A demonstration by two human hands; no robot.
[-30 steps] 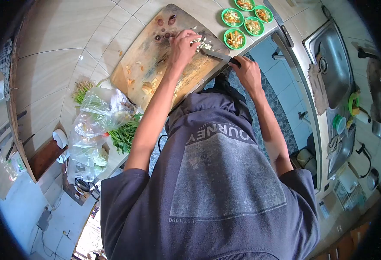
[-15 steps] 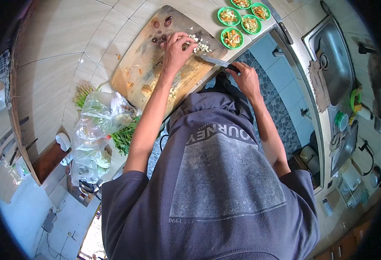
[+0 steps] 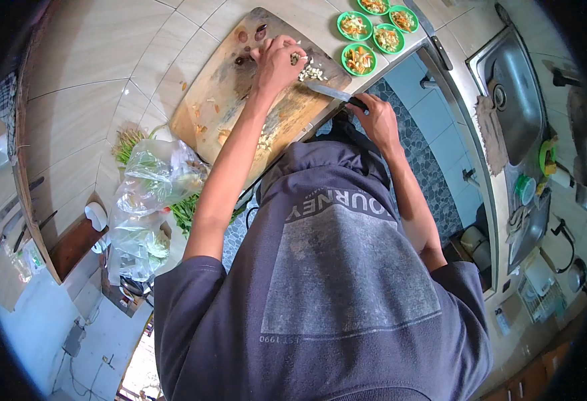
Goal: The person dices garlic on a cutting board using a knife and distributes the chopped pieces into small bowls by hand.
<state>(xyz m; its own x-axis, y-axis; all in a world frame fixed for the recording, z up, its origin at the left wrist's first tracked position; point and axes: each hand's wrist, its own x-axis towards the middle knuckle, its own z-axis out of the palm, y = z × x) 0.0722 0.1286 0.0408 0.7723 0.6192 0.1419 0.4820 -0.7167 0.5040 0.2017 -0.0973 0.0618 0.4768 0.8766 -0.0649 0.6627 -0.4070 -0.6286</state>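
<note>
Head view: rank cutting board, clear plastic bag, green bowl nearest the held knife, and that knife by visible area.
1. Cutting board
2. Clear plastic bag
3. Green bowl
4. Knife: longer than the bowl but thin, handle partly hidden

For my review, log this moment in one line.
left hand: over board, beside chopped pieces | right hand: holding knife | green bowls: filled, on counter

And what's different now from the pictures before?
The left hand has shifted slightly farther from the body, over the cutting board. The knife has come slightly toward the body, so more of the chopped white bits show. The right hand still grips the knife; the green bowls stayed put.
</note>
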